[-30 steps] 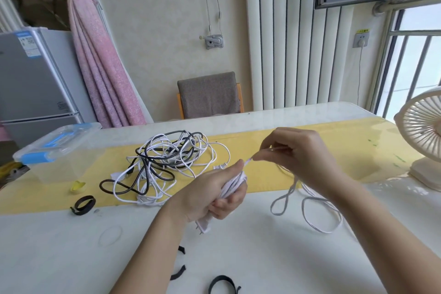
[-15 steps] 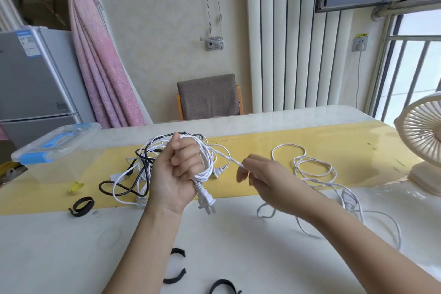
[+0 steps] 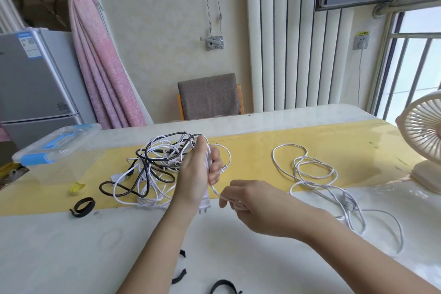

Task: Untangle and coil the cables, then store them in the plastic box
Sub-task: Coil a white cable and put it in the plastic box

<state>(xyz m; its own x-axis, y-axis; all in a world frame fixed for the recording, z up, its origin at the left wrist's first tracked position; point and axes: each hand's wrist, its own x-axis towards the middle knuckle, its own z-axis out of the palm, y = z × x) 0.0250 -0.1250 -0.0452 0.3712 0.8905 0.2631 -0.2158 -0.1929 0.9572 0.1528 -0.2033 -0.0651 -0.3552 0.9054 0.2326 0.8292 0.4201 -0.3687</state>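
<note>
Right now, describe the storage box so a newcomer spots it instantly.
Start at the long white table with the yellow runner and follow it to its far left end, in front of the silver fridge. There sits the clear plastic box. Its blue clips set it apart from the black-and-white cable tangle to its right.

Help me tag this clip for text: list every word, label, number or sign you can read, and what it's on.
Nothing here reads clearly.
Blue-and-white sticker on the fridge upper door: print too blurred.
Small printed patch lower on that door: too small.
Yellow sign above the wall socket: dark marks, unreadable.
Plastic box: no print visible.
</note>
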